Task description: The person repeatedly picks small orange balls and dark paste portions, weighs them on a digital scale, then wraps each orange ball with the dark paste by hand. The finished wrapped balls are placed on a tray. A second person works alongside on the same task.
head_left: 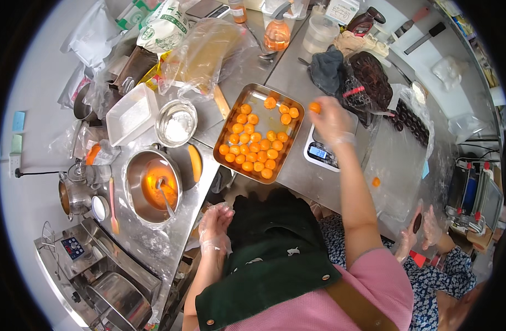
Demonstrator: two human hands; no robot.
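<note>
My gloved right hand (pixel 334 122) is raised above the kitchen scale (pixel 317 159), pinching a round orange egg yolk (pixel 315 107) in its fingertips. To its left lies a rectangular metal tray (pixel 222 132) with several similar orange yolks (pixel 255 147), grouped mostly in the near half. The scale's small display glows blue. My left hand (pixel 215 225), also in a clear plastic glove, hangs beside my dark green apron (pixel 275 243) with loosely curled fingers and nothing in it. One more orange yolk (pixel 376 181) sits alone on the table at right.
At left, a metal bowl (pixel 129 190) holds orange liquid and a spoon. A white plastic tub (pixel 126 117) and a small metal bowl (pixel 185 139) stand behind it. Dark balls (pixel 410 121) fill a lined tray at right. Nearby, a co-worker's gloved hands (pixel 407 241) hold a dark ball.
</note>
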